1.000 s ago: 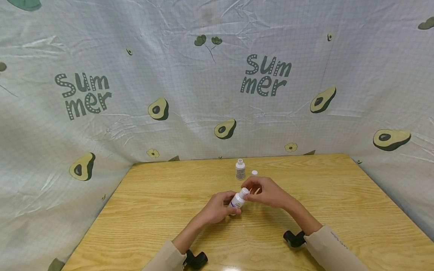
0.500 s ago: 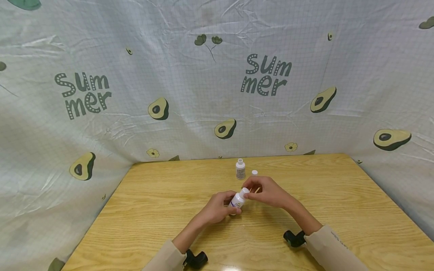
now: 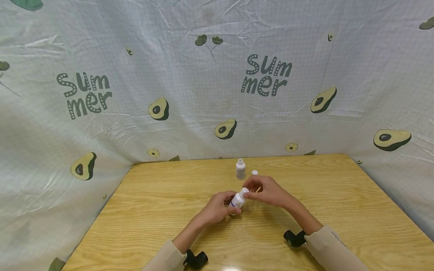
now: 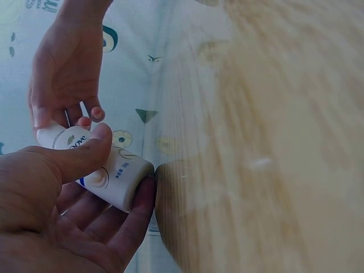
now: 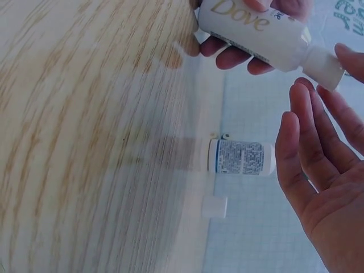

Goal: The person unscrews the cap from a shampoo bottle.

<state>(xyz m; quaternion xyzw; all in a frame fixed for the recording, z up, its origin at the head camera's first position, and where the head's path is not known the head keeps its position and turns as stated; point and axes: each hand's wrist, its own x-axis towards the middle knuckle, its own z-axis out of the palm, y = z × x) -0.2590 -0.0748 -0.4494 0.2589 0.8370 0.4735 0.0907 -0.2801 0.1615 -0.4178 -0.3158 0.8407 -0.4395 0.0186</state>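
My left hand (image 3: pixel 217 209) grips a small white Dove bottle (image 3: pixel 236 202), held tilted with its neck end up and to the right. In the left wrist view the thumb lies across the label and the fingers curl under the bottle. On the bottle's neck sits a white cap (image 5: pixel 323 68). My right hand (image 3: pixel 268 192) pinches that cap between thumb and fingertips, while its other fingers stand off. Behind the hands a second white bottle (image 3: pixel 240 171) stands upright with its neck uncapped. To its right a loose white cap (image 3: pixel 254 172) rests on the table, partly hidden in the head view.
The wooden table (image 3: pixel 162 195) runs back to a hanging cloth (image 3: pixel 190 82) printed with avocados and lettering. Black devices (image 3: pixel 294 238) are strapped at both wrists, close above the tabletop.
The right hand's thumb and fingers have shifted slightly at the cap. The left hand, the held bottle and the standing bottle look the same.
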